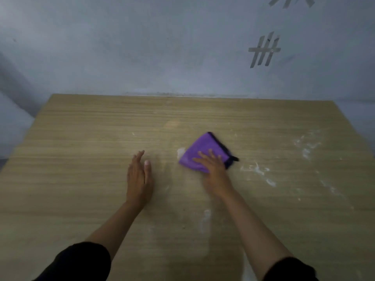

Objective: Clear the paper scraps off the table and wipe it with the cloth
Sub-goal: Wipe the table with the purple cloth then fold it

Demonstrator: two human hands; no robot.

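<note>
the right hand [213,169] lies flat on the purple cloth [205,153] just right of the frame's centre, its straight, slightly spread fingers [205,156] pressing the folded cloth against the wooden surface [81,138]. a small white scrap [181,152] touches the cloth's left edge, and white smears [261,171] streak the surface toward the right side of the frame. the left hand [139,179] rests left of centre, well apart from the cloth, fingers straight, close together and holding nothing.
</note>
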